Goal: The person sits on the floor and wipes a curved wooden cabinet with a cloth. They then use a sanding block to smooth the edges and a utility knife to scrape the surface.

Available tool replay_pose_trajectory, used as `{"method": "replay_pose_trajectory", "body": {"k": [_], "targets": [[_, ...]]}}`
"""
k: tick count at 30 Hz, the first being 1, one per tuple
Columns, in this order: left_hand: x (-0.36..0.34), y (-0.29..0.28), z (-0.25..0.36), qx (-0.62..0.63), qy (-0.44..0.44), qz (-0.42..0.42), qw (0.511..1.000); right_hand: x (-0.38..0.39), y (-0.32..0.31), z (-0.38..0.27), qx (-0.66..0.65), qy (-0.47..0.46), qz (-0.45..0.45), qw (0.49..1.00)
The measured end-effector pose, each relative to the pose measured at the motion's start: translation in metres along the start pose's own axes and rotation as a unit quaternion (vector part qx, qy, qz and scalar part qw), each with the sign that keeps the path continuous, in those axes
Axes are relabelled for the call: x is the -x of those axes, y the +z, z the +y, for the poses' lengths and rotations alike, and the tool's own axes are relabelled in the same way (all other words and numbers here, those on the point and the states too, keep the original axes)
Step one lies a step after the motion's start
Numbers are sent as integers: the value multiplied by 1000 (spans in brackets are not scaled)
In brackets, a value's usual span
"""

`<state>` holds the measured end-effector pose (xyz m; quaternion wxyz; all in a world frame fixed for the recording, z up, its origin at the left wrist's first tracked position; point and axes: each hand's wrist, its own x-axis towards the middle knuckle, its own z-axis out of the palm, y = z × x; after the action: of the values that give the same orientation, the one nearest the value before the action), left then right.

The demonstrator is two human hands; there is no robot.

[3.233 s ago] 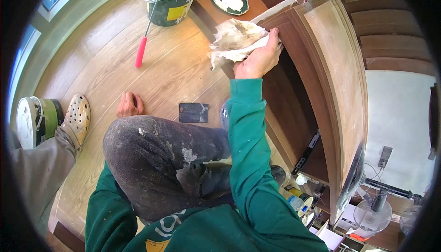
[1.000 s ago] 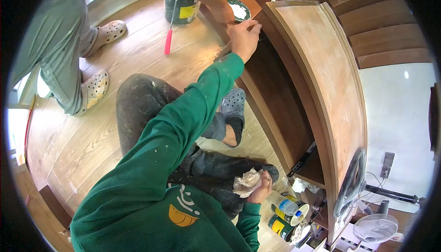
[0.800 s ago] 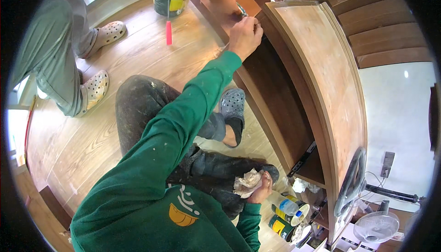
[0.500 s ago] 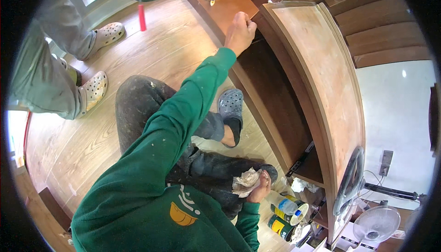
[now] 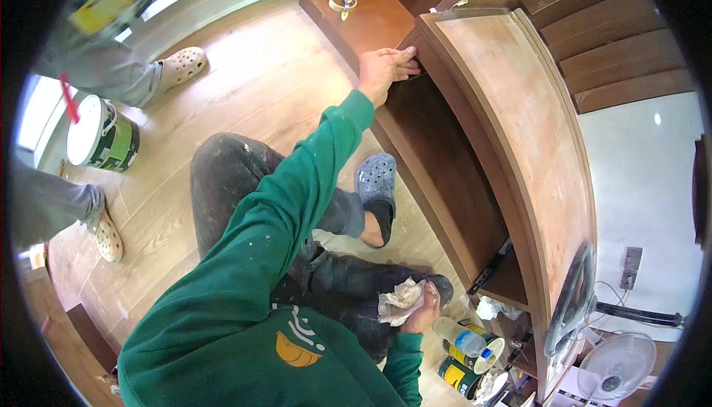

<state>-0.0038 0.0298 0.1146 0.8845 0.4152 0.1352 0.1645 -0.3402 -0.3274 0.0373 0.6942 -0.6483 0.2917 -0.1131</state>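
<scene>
My left hand point(image 5: 386, 73) reaches to the upper corner of a brown wooden cabinet's long opening point(image 5: 445, 136). Its fingers are stretched out, loosely bent and a little apart, at the inner edge of the frame; nothing shows in them. Lower down, my right hand point(image 5: 424, 312) is closed around a crumpled whitish cloth or paper wad point(image 5: 400, 302), held over my dark trousers. A roll of tape point(image 5: 337, 5) lies on the cabinet's brown ledge, with a small yellow-tipped item point(image 5: 345, 12) across it.
Paint cans point(image 5: 454, 372) and a water bottle point(image 5: 469, 342) stand by my right hand. A white-lidded bucket point(image 5: 104, 134) sits on the floor at left. Another person point(image 5: 137, 73) in clogs carries a can there. A fan point(image 5: 617, 365) is at lower right.
My left hand has shifted slightly down and its curled fingers have straightened toward the cabinet corner. The other person has moved left with the can, uncovering the floor bucket. My right hand keeps the wad.
</scene>
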Motion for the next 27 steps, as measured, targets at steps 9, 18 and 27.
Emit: {"method": "replay_pose_trajectory", "body": {"k": [9,18,27], "targets": [[-2,22,4,84,-40,58,994,6,8,-11,22,-6,-1,1000],[-1,22,-6,57,45,63,995,10,7,-7,9,-15,9,1000],[-1,26,-5,132,0,72,989,10,10,-5,-9,-7,-7,1000]]}}
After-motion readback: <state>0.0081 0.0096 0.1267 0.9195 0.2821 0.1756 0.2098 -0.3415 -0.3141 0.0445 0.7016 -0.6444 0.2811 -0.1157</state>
